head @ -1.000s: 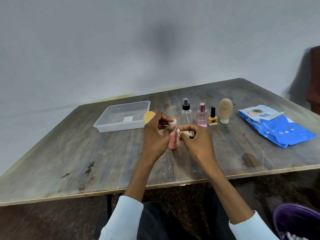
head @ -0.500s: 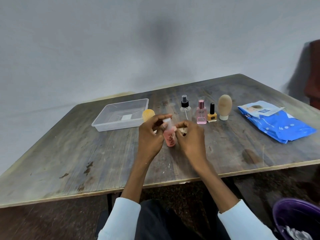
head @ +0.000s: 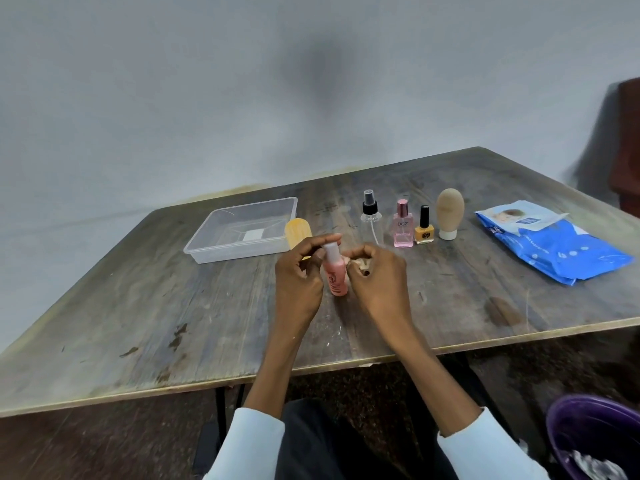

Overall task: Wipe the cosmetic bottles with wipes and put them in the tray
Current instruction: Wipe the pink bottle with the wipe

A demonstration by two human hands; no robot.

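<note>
Left hand (head: 298,271) is gripping the pink bottle (head: 335,271) upright over the table (head: 173,306); right hand (head: 375,275), fingers curled, is pinching a crumpled wipe (head: 360,263) beside it. Tray (head: 242,251) is sitting beyond the left fingers.

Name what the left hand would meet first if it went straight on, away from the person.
Probably the yellow bottle just beyond the left hand, then the tray; depth is unclear from one view.
</note>
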